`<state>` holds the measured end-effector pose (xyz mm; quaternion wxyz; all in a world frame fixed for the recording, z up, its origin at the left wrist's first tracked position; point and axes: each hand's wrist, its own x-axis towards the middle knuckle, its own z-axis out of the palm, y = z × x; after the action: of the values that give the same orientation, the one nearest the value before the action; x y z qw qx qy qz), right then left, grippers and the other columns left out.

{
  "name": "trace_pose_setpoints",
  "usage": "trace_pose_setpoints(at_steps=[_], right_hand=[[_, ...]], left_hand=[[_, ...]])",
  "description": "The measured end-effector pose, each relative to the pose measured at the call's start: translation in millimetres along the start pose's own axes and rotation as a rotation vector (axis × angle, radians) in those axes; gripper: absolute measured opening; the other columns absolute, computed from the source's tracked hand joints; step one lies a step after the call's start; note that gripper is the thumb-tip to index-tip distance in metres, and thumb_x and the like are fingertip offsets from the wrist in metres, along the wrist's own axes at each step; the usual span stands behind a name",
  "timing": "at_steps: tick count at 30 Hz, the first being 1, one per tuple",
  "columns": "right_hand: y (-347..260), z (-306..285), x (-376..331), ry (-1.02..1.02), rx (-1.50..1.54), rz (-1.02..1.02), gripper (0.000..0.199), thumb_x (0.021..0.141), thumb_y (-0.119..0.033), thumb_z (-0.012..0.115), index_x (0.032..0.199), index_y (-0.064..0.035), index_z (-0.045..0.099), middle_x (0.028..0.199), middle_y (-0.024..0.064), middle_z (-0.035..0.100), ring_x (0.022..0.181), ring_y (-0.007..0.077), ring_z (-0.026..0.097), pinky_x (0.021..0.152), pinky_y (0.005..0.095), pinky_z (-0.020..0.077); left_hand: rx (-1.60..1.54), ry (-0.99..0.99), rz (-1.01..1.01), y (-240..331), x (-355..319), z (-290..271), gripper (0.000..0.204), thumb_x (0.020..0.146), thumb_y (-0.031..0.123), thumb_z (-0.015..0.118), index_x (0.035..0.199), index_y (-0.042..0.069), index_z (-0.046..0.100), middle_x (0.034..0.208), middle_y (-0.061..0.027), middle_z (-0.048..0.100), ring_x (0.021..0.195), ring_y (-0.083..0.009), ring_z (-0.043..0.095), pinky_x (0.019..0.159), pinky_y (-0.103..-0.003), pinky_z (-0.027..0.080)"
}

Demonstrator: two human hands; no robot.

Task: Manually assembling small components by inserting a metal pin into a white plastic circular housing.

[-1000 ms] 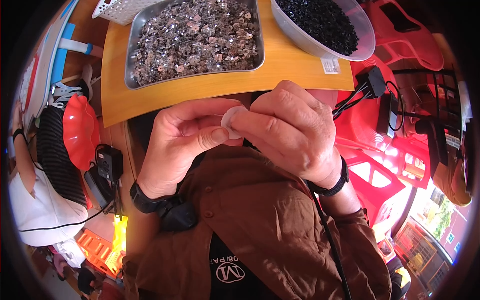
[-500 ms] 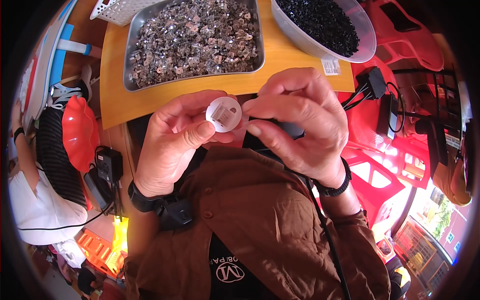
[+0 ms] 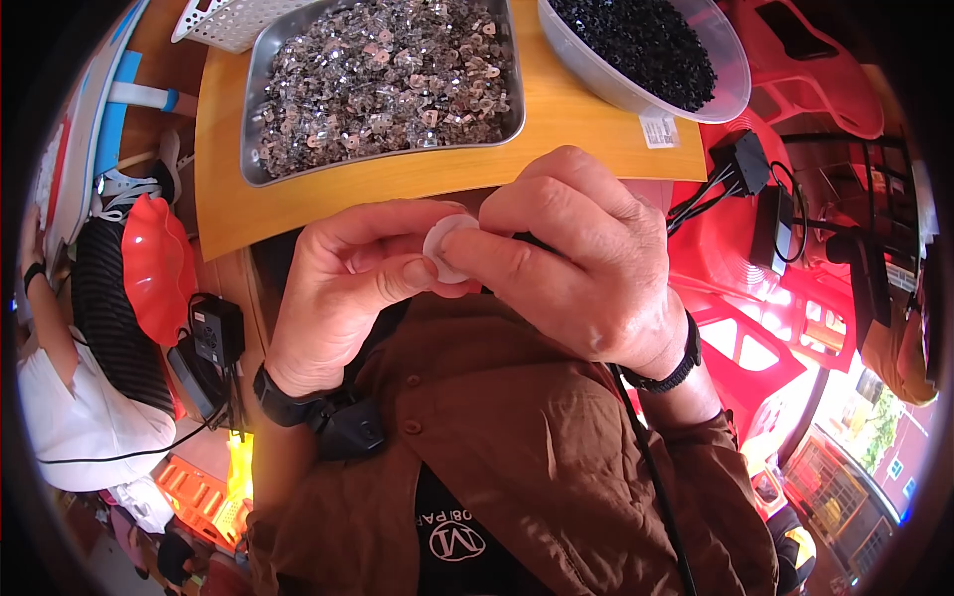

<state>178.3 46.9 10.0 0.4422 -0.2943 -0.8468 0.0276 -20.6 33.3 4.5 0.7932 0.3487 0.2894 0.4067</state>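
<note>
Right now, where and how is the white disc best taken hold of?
I would pinch the white disc by its rim from the left, between thumb and fingers, as the left hand does: it is round, and the right hand's fingers cover part of its face.

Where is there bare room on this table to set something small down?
Bare tabletop shows between the metal tray and the plastic bowl, and at the near left corner, between tray and table edge. Crowded: the far left, where a white basket sits beside the tray. Off the near edge, the left hand and right hand meet at a white disc.
</note>
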Motion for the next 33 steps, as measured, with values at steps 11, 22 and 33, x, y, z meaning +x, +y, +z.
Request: trace_pose_setpoints(at_steps=[11,22,33], right_hand=[[-5,-1,-6,-0.013,0.363,0.375,0.021,0.067,-0.003,0.070,0.087,-0.0094,0.065,0.081,0.0042,0.058,0.073,0.0216,0.059,0.056,0.0322,0.0487],[-3,-7,-2,-0.111,0.760,0.702,0.037,0.073,-0.003,0.070,0.108,-0.0014,0.058,0.105,0.0060,0.055,0.089,0.0118,0.056,0.069,0.0224,0.0477],[-3,2,-3,-0.041,0.934,0.791,0.029,0.070,-0.003,0.073,0.096,-0.0035,0.060,0.082,0.0034,0.057,0.069,0.0086,0.059,0.059,0.0216,0.0486]], left_hand=[[-0.036,-0.032,-0.068,-4,1,-3,0.037,0.090,0.021,0.056,0.118,-0.003,0.054,0.107,-0.0162,0.062,0.090,-0.0237,0.064,0.078,-0.033,0.054],[0.050,0.002,0.024,-2,2,5,0.036,0.087,0.009,0.058,0.120,-0.003,0.052,0.115,-0.0169,0.058,0.100,-0.0237,0.060,0.084,-0.038,0.053],[0.137,-0.010,-0.011,2,2,4,0.038,0.083,0.006,0.063,0.118,-0.004,0.053,0.115,-0.0177,0.058,0.100,-0.0228,0.060,0.083,-0.037,0.054]])
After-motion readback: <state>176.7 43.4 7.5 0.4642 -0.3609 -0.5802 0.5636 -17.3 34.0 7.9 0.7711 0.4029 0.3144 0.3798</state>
